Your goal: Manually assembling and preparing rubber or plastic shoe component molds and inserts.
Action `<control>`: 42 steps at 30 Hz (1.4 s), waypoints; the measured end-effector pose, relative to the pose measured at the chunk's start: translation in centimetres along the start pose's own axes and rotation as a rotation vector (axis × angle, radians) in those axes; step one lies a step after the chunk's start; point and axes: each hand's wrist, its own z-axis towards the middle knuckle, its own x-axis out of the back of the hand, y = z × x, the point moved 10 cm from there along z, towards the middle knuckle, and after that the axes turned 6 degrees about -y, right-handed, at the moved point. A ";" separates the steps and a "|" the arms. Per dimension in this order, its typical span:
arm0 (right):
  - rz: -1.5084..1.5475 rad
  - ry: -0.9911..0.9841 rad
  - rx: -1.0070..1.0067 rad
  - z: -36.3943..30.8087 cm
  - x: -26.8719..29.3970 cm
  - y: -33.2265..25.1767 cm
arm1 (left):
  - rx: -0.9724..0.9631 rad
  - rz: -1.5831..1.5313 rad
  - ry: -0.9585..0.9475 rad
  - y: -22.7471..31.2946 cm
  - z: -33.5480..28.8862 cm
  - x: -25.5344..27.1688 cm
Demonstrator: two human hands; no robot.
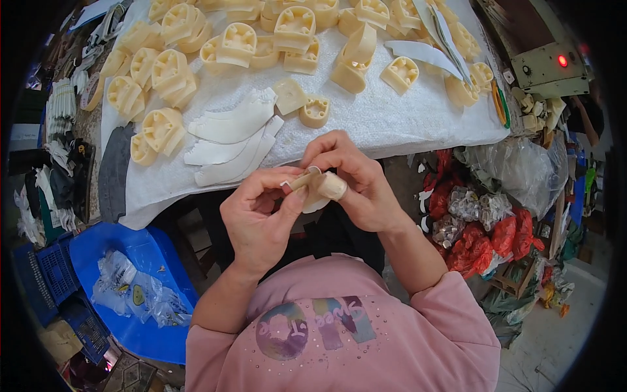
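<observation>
My left hand (256,219) and my right hand (364,189) meet just in front of the table's near edge. Between them they pinch a small cream heel block (313,202) with a thin white strip (314,170) curling at its upper side. Fingers hide much of the block. A beige cover (332,187) wraps my right thumb tip. Just beyond my hands, curved white leather-like pieces (230,125) lie overlapping on the cloth. Beside them are a square cream block (289,96) and a small hollow heel block (315,112).
Many hollow cream heel blocks (294,29) crowd the far side of the white cloth (418,121). Dark grey pieces (116,173) hang over its left edge. A blue tub (153,245) with plastic bags stands low left. Red bags (473,251) lie on the right; a machine (552,65) stands far right.
</observation>
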 end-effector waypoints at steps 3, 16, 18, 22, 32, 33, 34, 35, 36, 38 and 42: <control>-0.293 0.185 0.075 -0.1 0.8 -1.6 | -0.014 -0.034 -0.005 0.0 0.0 -0.3; -0.095 0.223 0.022 -0.8 1.6 -0.8 | -0.181 0.668 -0.008 3.1 0.4 -0.8; 0.293 0.145 0.055 -0.2 1.7 0.3 | -0.123 0.440 -0.031 2.3 0.4 -0.3; 0.514 -0.061 -0.348 -0.7 0.0 2.9 | -0.522 0.696 -0.133 4.8 -0.4 -1.9; -0.322 -0.083 0.066 0.0 0.5 -2.5 | 0.191 0.037 -0.415 -2.3 -0.3 -2.3; -0.223 -0.003 0.147 -0.3 0.5 -2.7 | 0.211 -0.068 -0.323 -2.4 -0.2 -2.9; -0.123 0.080 0.225 -0.7 0.6 -2.4 | 0.232 -0.174 -0.231 -2.7 -0.2 -2.9; -0.122 0.079 0.225 -0.8 0.5 -2.3 | 0.232 -0.173 -0.230 -2.9 -0.3 -2.9; -0.229 0.078 0.203 -0.9 0.2 -2.1 | 0.227 -0.125 -0.204 -3.1 -0.3 -2.5; -0.336 0.077 0.180 -1.0 -0.3 -1.7 | 0.224 -0.077 -0.179 -3.4 -0.5 -2.2; -0.042 0.089 0.061 -0.8 0.2 0.5 | 0.166 -0.152 -0.188 -2.8 -0.7 -2.7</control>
